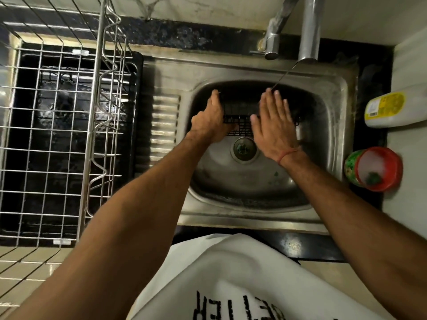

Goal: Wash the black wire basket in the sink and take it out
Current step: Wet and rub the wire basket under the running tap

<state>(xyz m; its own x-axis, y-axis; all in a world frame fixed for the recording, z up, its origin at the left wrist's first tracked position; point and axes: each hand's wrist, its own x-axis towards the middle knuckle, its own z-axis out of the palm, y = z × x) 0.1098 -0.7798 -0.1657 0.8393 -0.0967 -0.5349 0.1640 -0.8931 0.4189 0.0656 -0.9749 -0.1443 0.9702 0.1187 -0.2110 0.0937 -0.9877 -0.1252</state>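
- Dark stone counter [300,247] runs along the near edge, with a steel sink [272,218] set into it; a white shirt with black letters [221,285] fills the bottom of the view.
- Both bare forearms reach forward from the near corners over the sink bowl.
- On the bowl floor, just nearer than the hands, sits the round drain [244,149].
- Right hand [273,125] lies flat, fingers straight and close together, palm down on the right part of the black wire basket [240,124]; a thin red thread [287,154] circles its wrist.
- Left hand [211,121] grips the basket's left end, fingers curled around its edge.
- The basket is inside the sink, at the far half of the bowl beyond the drain, held between the two hands; its far portion is lost in shadow.
- A thin stream of water [283,77] falls slantwise from the wide steel tap [308,28] toward the right hand's fingertips; a second, narrower tap [273,40] stands just to its left.
- To the left of the bowl are the sink's ribbed draining board [165,128] and a steel wire dish rack [57,135] over a black tray.
- On the right counter stand a red-lidded tub [375,168] and, farther back, a yellow-labelled bottle [384,108] lying on its side.
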